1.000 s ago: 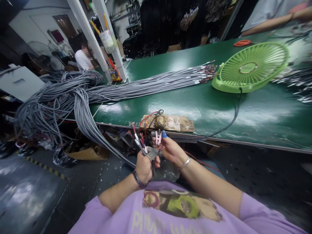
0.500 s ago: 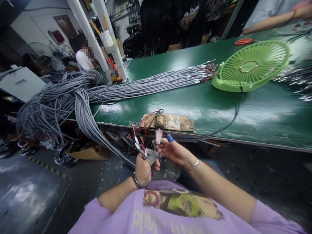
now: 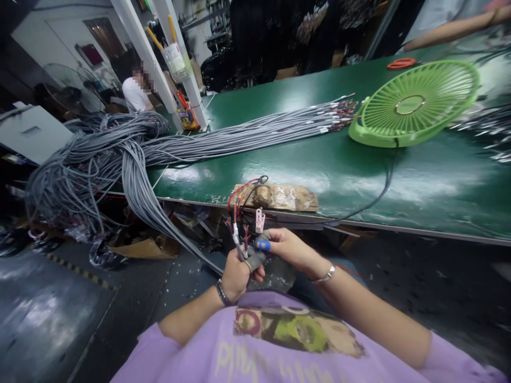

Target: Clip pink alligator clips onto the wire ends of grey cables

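My left hand (image 3: 235,274), its thumb wrapped in grey, is closed around several grey cables (image 3: 239,247). Their stripped ends stick up, showing coloured wires (image 3: 246,232) and white sleeves. Right beside it, my right hand (image 3: 285,247) pinches at the cable ends, a blue cover over the thumb and a grey wrap on the index finger. What lies between those fingertips is hidden. A pale pink clip-like piece (image 3: 260,220) stands just above the right fingertips; whether it is held or fixed there I cannot tell.
A wooden block (image 3: 293,198) with red and black leads lies at the edge of the green table (image 3: 339,178). Behind it stretches a long bundle of grey cables (image 3: 239,139), heaped at left. A green fan (image 3: 431,106) and orange-handled tool (image 3: 401,63) are at right. A person's arm (image 3: 455,33) reaches in.
My right thumb, raised before, has come down against the fingers, closing the hand. The cable ends in my left hand have shifted slightly right.
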`<state>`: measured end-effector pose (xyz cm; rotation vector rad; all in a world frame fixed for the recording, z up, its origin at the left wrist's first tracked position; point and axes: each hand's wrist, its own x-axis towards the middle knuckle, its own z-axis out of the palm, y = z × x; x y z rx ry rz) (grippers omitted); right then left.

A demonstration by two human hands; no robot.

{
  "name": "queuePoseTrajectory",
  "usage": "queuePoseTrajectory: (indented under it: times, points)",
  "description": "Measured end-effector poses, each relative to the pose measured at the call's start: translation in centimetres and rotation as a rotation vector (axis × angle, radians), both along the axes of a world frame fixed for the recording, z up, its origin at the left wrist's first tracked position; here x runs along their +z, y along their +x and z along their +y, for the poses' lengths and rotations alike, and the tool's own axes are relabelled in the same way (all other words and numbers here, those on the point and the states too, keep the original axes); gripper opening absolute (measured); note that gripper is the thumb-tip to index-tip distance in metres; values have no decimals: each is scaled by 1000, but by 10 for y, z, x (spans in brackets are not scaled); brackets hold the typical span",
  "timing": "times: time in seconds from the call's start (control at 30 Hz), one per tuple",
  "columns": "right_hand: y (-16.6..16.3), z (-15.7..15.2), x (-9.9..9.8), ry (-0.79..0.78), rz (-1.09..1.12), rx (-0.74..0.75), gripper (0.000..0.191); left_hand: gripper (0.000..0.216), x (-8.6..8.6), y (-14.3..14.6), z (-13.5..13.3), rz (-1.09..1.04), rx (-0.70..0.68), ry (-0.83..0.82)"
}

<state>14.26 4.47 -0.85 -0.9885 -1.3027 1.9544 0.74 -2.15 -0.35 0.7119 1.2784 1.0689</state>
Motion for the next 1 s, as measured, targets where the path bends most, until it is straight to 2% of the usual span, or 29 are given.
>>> queuePoseTrajectory:
  times: [0.13, 0.3, 0.43, 0.63, 0.8, 1.0]
  points:
    - [3, 1, -8, -42, 70, -114, 46, 47, 0, -1, 0, -31, 77, 23]
    - [4, 5, -16, -243, 241, -191, 44, 47, 4, 0, 3, -44, 107, 27]
    - [-1, 13, -17, -354, 312, -179, 40, 47, 11, 2, 7, -66, 124, 39]
    - [-7, 14, -8, -215, 291, -63, 55, 46, 12, 4, 11, -49, 129, 45]
    - [-2, 3, -4, -77, 162, 55, 46, 43, 2, 3, 6, -4, 100, 47]
    - [-1, -2, 0, -33, 75, -13, 47, 45, -4, 3, 3, 12, 102, 53]
